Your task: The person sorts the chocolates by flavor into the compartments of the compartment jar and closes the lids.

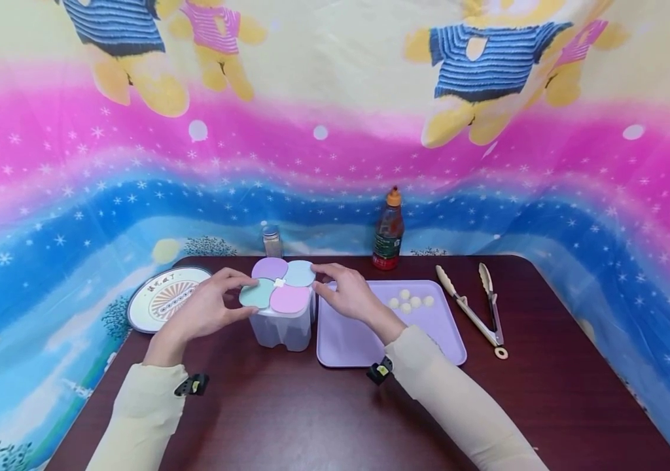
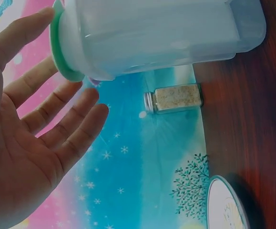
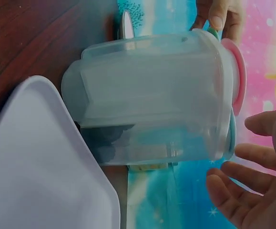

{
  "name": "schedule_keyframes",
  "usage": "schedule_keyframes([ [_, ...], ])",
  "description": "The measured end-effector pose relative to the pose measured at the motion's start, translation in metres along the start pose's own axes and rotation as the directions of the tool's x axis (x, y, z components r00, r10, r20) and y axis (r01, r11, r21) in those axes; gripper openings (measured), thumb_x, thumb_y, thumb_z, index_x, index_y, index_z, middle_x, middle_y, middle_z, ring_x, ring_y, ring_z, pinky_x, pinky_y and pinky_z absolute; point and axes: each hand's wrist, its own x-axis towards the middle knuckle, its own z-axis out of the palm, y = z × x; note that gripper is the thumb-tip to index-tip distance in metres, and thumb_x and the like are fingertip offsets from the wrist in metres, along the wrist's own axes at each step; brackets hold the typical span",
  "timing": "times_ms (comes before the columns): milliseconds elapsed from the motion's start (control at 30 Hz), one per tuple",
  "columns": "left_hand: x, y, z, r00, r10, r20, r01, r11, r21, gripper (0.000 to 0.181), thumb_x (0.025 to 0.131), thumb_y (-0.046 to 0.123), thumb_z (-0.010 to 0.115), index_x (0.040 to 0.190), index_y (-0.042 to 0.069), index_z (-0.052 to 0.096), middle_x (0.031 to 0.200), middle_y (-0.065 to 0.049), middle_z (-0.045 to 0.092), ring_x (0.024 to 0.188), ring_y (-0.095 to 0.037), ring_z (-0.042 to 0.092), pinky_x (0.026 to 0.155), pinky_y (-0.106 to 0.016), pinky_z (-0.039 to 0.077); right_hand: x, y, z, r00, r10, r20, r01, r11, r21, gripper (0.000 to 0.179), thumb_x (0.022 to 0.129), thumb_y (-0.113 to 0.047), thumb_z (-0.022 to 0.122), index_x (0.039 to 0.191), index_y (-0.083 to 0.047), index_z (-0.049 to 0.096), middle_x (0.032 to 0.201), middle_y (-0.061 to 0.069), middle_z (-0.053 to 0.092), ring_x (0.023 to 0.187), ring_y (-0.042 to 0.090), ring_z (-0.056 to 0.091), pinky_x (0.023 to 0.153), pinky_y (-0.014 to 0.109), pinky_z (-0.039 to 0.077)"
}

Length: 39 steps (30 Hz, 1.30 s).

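Observation:
A clear plastic storage container [image 1: 281,330] stands on the table, topped by petal-shaped lids in purple [image 1: 269,268], light blue [image 1: 300,273], green [image 1: 255,294] and pink [image 1: 289,299]. My left hand [image 1: 208,304] pinches the green lid at its edges between thumb and index finger; the other fingers spread loosely, as the left wrist view shows. On the opposite side, my right hand [image 1: 348,292] has its thumb and index fingertips right at the light blue lid's outer edge. Its fingers are relaxed and slightly bent in the right wrist view.
Right of the container lies a lilac tray [image 1: 347,350] with several small pale round pieces [image 1: 415,302]. Tongs [image 1: 479,320] lie spread farther right. Behind stand a sauce bottle [image 1: 387,239] and a small shaker jar [image 1: 273,243]. A decorated plate [image 1: 152,288] is at the left.

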Motion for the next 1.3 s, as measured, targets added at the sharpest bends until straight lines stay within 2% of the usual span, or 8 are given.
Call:
schedule_keyframes([
  [133, 0.001, -0.001, 0.004, 0.999, 0.048, 0.002, -0.048, 0.999, 0.022, 0.055, 0.081, 0.035, 0.082, 0.13, 0.015, 0.067, 0.144, -0.009, 0.054, 0.126, -0.033, 0.057, 0.101, -0.052, 0.049, -0.007, -0.007, -0.001, 0.999, -0.002, -0.038, 0.002, 1.0, -0.012, 0.038, 0.095, -0.036, 0.066, 0.127, -0.016, 0.067, 0.123, 0.004, 0.068, 0.105, 0.02, 0.067, 0.089, 0.04, 0.055],
  [267, 0.003, 0.0, 0.007, 0.997, 0.07, 0.014, -0.07, 0.997, 0.023, 0.055, 0.082, 0.035, 0.081, 0.132, 0.015, 0.066, 0.146, -0.011, 0.053, 0.13, -0.035, 0.055, 0.104, -0.055, 0.046, -0.012, -0.015, -0.001, 1.0, -0.003, -0.022, 0.002, 1.0, -0.026, 0.038, 0.091, -0.042, 0.07, 0.12, -0.018, 0.069, 0.111, 0.001, 0.071, 0.102, 0.017, 0.066, 0.088, 0.038, 0.055],
  [500, 0.003, 0.0, 0.01, 0.998, 0.06, 0.011, -0.06, 0.997, 0.039, 0.055, 0.084, 0.035, 0.08, 0.133, 0.016, 0.065, 0.142, -0.012, 0.056, 0.124, -0.034, 0.058, 0.098, -0.053, 0.049, -0.014, -0.02, 0.0, 0.996, 0.035, 0.076, -0.028, 0.996, -0.082, 0.053, 0.084, -0.054, 0.073, 0.128, -0.025, 0.066, 0.125, 0.0, 0.067, 0.114, 0.018, 0.062, 0.099, 0.044, 0.051],
  [633, 0.002, 0.0, 0.011, 0.998, 0.057, -0.002, -0.057, 0.998, 0.039, 0.054, 0.084, 0.034, 0.08, 0.133, 0.016, 0.066, 0.141, -0.011, 0.056, 0.12, -0.031, 0.059, 0.096, -0.05, 0.05, -0.013, -0.019, 0.002, 0.995, 0.035, 0.088, -0.026, 0.995, -0.1, 0.058, 0.082, -0.055, 0.075, 0.132, -0.026, 0.064, 0.132, -0.001, 0.064, 0.12, 0.021, 0.06, 0.102, 0.046, 0.05],
  [733, 0.002, 0.001, 0.012, 0.998, 0.059, -0.005, -0.059, 0.998, 0.034, 0.054, 0.085, 0.033, 0.079, 0.133, 0.016, 0.065, 0.143, -0.011, 0.054, 0.123, -0.032, 0.058, 0.098, -0.051, 0.049, -0.012, -0.019, 0.003, 0.997, 0.019, 0.078, -0.011, 0.994, -0.109, 0.058, 0.082, -0.054, 0.076, 0.132, -0.026, 0.064, 0.132, -0.002, 0.064, 0.121, 0.021, 0.06, 0.102, 0.046, 0.05],
  [967, 0.006, 0.004, 0.016, 0.998, 0.056, 0.024, -0.056, 0.998, 0.027, 0.055, 0.087, 0.038, 0.076, 0.136, 0.016, 0.063, 0.153, -0.013, 0.047, 0.138, -0.037, 0.047, 0.107, -0.057, 0.044, -0.011, -0.019, 0.005, 0.998, -0.049, 0.037, 0.053, 0.992, -0.117, 0.05, 0.083, -0.044, 0.079, 0.127, -0.025, 0.067, 0.121, -0.003, 0.068, 0.106, 0.015, 0.063, 0.094, 0.039, 0.054],
  [1100, 0.007, 0.005, 0.017, 0.998, 0.063, 0.024, -0.064, 0.998, 0.024, 0.052, 0.088, 0.036, 0.075, 0.135, 0.016, 0.063, 0.152, -0.013, 0.048, 0.137, -0.037, 0.049, 0.107, -0.057, 0.044, -0.011, -0.02, 0.006, 0.996, -0.084, 0.015, 0.085, 0.99, -0.116, 0.049, 0.082, -0.042, 0.081, 0.125, -0.023, 0.069, 0.113, -0.004, 0.068, 0.099, 0.012, 0.062, 0.087, 0.033, 0.055],
  [1300, 0.008, 0.006, 0.018, 0.997, 0.081, 0.011, -0.081, 0.996, 0.024, 0.05, 0.089, 0.034, 0.075, 0.134, 0.015, 0.064, 0.148, -0.014, 0.052, 0.133, -0.036, 0.053, 0.105, -0.056, 0.046, -0.009, -0.02, 0.009, 0.996, -0.089, -0.003, 0.088, 0.992, -0.089, 0.047, 0.08, -0.037, 0.083, 0.123, -0.02, 0.071, 0.107, -0.002, 0.068, 0.093, 0.011, 0.062, 0.078, 0.024, 0.055],
])
